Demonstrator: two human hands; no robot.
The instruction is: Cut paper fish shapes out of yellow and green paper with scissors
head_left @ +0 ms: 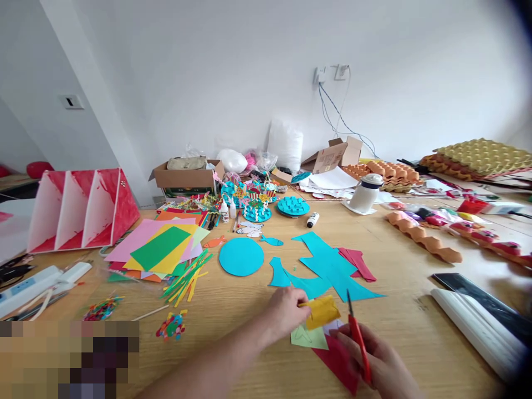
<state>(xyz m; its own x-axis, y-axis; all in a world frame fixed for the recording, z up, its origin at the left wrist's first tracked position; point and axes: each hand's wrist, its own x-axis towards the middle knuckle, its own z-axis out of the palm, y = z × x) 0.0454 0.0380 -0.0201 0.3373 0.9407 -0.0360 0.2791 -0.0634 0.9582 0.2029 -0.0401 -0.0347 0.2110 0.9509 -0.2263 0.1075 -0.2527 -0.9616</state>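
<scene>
My left hand (285, 315) pinches a folded piece of yellow paper (322, 311) just above the wooden table (233, 310). My right hand (384, 366) is closed round red-handled scissors (358, 339), whose blades point up and away beside the yellow paper. Under both hands lie a light green paper piece (307, 337) and a red paper sheet (338, 363). Just beyond them sit blue paper offcuts (328, 266) and a blue paper circle (241, 256).
A stack of coloured paper sheets (160, 249) and paper strips (187, 277) lie to the left, with a red-and-white divider rack (78, 208) behind. Egg cartons (424, 238), a white jar (366, 193), boxes and craft pieces fill the back and right. Rolled white sheets (477, 327) lie at the right edge.
</scene>
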